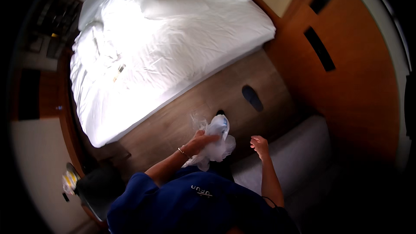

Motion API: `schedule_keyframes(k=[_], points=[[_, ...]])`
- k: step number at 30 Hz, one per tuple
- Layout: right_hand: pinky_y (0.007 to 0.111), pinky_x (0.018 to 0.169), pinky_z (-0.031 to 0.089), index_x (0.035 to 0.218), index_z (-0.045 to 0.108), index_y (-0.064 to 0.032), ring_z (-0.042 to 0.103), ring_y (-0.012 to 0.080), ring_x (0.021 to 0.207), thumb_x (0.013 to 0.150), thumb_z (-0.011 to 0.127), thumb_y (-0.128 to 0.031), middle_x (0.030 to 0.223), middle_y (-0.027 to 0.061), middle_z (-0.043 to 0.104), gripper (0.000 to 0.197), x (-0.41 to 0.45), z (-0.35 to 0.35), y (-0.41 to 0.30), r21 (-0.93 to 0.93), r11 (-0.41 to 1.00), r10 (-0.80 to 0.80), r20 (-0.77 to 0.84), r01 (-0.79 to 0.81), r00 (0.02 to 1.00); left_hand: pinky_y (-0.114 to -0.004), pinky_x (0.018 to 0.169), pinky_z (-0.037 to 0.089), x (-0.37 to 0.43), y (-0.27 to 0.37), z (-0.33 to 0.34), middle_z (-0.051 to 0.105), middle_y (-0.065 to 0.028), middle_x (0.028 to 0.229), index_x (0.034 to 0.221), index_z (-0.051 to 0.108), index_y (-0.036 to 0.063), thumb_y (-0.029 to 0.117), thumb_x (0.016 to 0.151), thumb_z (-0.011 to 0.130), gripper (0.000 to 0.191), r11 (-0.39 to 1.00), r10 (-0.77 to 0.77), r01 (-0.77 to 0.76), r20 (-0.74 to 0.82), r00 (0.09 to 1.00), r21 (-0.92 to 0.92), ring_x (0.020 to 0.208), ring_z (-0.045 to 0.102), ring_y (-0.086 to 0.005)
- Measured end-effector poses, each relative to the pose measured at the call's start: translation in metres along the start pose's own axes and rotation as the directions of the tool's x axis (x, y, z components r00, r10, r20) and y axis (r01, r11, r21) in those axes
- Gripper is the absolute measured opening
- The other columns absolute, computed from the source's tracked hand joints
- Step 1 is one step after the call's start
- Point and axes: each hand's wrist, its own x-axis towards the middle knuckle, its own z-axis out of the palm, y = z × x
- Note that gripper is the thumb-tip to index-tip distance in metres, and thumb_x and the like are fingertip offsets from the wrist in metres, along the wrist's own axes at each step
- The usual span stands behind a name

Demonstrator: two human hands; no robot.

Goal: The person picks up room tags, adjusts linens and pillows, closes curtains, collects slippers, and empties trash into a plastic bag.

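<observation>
My left hand [200,142], with a bracelet at its wrist, grips a crumpled bundle of translucent plastic bags [216,146] in front of my body. A pale wrapped part with blue print shows at the top of the bundle; its contents cannot be made out. Off to the right, my right hand [259,145] is raised apart from the bundle, fingers loosely curled, holding nothing that shows. Below it lies a grey upholstered seat [286,149].
Ahead stands a bed with rumpled white bedding [182,45]; a small object [119,72] lies on it. A dark slipper [252,98] rests on the wooden floor [169,122]. An orange-brown wooden panel [354,71] rises at right. A black chair [100,188] stands lower left.
</observation>
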Motion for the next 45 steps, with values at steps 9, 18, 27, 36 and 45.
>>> schedule_keyframes(k=[9,18,27,36,45], points=[[0.022,0.044,0.036,0.096,0.061,-0.0028,0.055,0.0113,0.057,0.079,0.062,-0.007,0.077,0.0042,0.060,0.017,0.062,-0.055,-0.036,-0.161,0.915,0.381,0.048,-0.370,0.923,-0.030,0.065,0.052,0.018,-0.008,-0.011,0.065,-0.0098,0.088,0.097,0.062,-0.0038,0.020,0.074,0.071,0.034,0.896,0.024,-0.083,-0.139,0.990,-0.435,0.072,0.064,-0.0178],[0.023,0.038,0.036,0.094,0.059,-0.0051,0.055,0.0123,0.052,0.074,0.067,-0.010,0.073,0.0029,0.059,0.022,0.221,-0.048,-0.058,-0.374,0.862,0.401,0.094,-0.341,0.911,-0.030,0.073,0.051,0.045,-0.062,0.026,0.065,-0.0084,0.093,0.103,0.062,-0.0030,0.018,0.075,0.072,0.036,0.730,-0.265,-0.011,-0.297,0.918,-0.684,0.081,0.064,-0.0177],[0.033,0.079,0.047,0.122,0.046,0.0007,0.056,0.0242,0.097,0.066,0.078,-0.032,0.111,0.0160,0.056,0.072,0.428,-0.010,0.056,-0.783,0.615,0.279,0.108,-0.091,0.954,-0.031,0.086,0.046,0.088,-0.162,0.035,0.063,-0.0059,0.103,0.113,0.058,0.0016,0.006,0.069,0.073,0.046,0.530,-0.387,0.050,-0.189,0.902,-0.847,0.096,0.059,-0.0172],[0.035,0.090,0.044,0.130,0.032,0.0056,0.052,0.0335,0.110,0.051,0.085,-0.037,0.124,0.0242,0.049,0.104,0.560,0.056,0.144,-0.973,0.188,0.016,0.140,0.135,0.990,-0.030,0.089,0.043,0.073,-0.231,0.050,0.061,-0.0056,0.106,0.114,0.057,0.0017,0.002,0.068,0.075,0.050,0.278,-0.540,0.382,0.186,0.821,-0.881,0.098,0.056,-0.0171],[0.036,0.080,0.048,0.099,0.061,0.0044,0.063,0.0304,0.087,0.063,0.077,-0.024,0.095,0.0197,0.065,0.048,0.474,0.148,0.062,-0.909,0.273,0.186,0.371,0.315,0.910,-0.029,0.091,0.041,0.087,-0.199,0.065,0.061,-0.0050,0.107,0.115,0.056,0.0016,0.003,0.066,0.077,0.053,-0.019,-0.276,0.219,0.216,0.937,-0.976,0.098,0.055,-0.0155]])
